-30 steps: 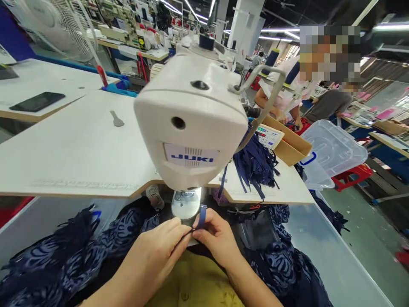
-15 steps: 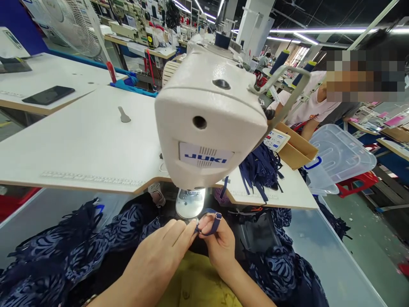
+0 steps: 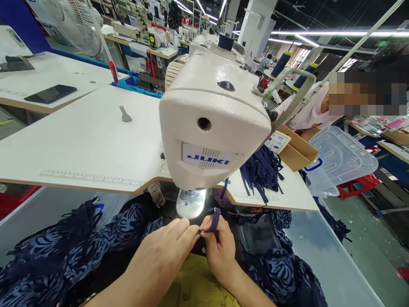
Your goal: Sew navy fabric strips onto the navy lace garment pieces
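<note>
A narrow navy strap (image 3: 214, 221) with a small metal slider (image 3: 217, 210) loops up from my right hand (image 3: 219, 247), whose thumb and fingers pinch it. My left hand (image 3: 169, 245) is closed at the strap's lower end, its fingertips meeting those of the right; exactly what it grips there is partly hidden. Both hands are just in front of the sewing machine's lit metal bed (image 3: 191, 204), below the white JUKI machine head (image 3: 214, 123). Navy patterned bra pieces (image 3: 111, 232) lie left of my hands, and more patterned pieces (image 3: 277, 268) lie on the right.
A bundle of navy straps (image 3: 260, 170) lies on the white table (image 3: 96, 136) right of the machine. Beyond it stand a cardboard box (image 3: 298, 149) and a clear plastic bin (image 3: 345, 149). A phone (image 3: 51, 94) rests at left. A person (image 3: 315, 108) sits at right.
My hands remain together at the strap. The loop over my right hand has shifted, and its slider has moved slightly up. The view has tilted a little; the person at right has leaned lower.
</note>
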Demonstrator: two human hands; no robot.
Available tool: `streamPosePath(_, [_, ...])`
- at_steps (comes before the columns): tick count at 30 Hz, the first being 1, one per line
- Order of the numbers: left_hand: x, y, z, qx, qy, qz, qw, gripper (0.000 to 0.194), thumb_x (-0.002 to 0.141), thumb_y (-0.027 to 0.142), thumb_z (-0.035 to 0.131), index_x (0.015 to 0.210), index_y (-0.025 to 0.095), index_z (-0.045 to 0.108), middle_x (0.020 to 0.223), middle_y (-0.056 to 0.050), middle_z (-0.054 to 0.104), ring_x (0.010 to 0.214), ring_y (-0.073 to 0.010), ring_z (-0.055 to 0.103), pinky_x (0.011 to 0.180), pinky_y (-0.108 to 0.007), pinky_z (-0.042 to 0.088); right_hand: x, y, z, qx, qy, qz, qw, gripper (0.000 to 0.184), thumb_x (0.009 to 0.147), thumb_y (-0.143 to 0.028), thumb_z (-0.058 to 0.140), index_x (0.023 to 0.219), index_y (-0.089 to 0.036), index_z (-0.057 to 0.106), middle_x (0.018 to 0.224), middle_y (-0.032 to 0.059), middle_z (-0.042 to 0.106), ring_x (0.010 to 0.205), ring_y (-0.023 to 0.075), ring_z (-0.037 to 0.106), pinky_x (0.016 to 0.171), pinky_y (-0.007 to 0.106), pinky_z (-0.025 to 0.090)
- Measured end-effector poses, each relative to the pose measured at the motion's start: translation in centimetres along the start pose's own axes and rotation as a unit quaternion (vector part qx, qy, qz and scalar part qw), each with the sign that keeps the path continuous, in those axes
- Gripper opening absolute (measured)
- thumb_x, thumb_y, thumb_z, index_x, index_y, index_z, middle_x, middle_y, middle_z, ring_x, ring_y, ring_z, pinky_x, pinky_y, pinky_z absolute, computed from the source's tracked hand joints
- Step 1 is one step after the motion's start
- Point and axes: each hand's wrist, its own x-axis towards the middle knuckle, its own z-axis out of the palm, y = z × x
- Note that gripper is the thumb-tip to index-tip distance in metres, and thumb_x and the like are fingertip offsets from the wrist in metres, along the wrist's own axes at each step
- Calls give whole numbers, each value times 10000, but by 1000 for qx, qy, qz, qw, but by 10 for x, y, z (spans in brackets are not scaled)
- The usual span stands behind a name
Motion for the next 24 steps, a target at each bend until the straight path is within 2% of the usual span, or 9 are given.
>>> streamPosePath(3, [2, -4, -4, -29, 3, -19, 999, 304, 972, 184, 309, 823, 205, 573, 683, 13, 556, 612, -125, 559, 532, -224, 441, 9, -7, -2, 1, -27, 44, 999, 101, 915, -184, 537, 966, -263, 575, 852, -30, 646, 757, 109, 608, 701, 197, 472])
streamPosePath(7, [9, -15, -4, -29, -9, -52, 998, 277, 977, 262, 328, 919, 212, 595, 785, -5, 603, 727, -138, 593, 636, -238, 477, 27, -8, 2, -10, -38, 101, 994, 82, 906, -214, 557, 973, -252, 586, 840, -34, 669, 731, 116, 609, 677, 199, 466])
streamPosePath(11, [18, -32, 2, 16, 46, -61, 997, 273, 980, 293, 343, 1002, 165, 584, 877, -42, 620, 804, -170, 600, 711, -288, 488, 39, -2, 9, -76, -52, 118, 989, 113, 904, -219, 529, 1002, -233, 584, 907, -2, 660, 800, 148, 598, 721, 245, 447])
streamPosePath(14, [16, -43, 9, 23, 93, -17, 995, 232, 966, 233, 381, 1037, 147, 584, 978, -67, 648, 895, -183, 596, 814, -314, 472, 44, 1, 14, -90, -40, 141, 985, 76, 880, -211, 527, 943, -225, 565, 824, -12, 578, 698, 136, 522, 655, 248, 420])
streamPosePath(18, [0, -45, 23, 1, 133, 78, 988, 310, 923, 106, 436, 1211, 137, 546, 1152, -81, 652, 1104, -171, 560, 1012, -332, 387, 53, 2, 17, 5, -11, 202, 979, 109, 829, -198, 558, 912, -225, 491, 782, -40, 441, 600, 101, 412, 592, 229, 394])
streamPosePath(21, [-10, -45, 34, 5, 141, 71, 987, 403, 901, 142, 524, 1302, 147, 495, 1182, -58, 661, 1172, -150, 546, 1036, -283, 368, 58, 4, 17, 122, -30, 245, 961, 127, 833, -211, 540, 920, -233, 450, 779, -52, 406, 579, 86, 385, 570, 212, 385])
streamPosePath(24, [-14, -45, 40, 3, 104, 63, 993, 456, 917, 123, 473, 1364, 205, 439, 1215, -12, 654, 1207, -127, 530, 1004, -248, 380, 60, 10, 15, 154, -32, 246, 956, 96, 841, -236, 530, 906, -233, 460, 764, -52, 406, 601, 91, 410, 582, 210, 394])
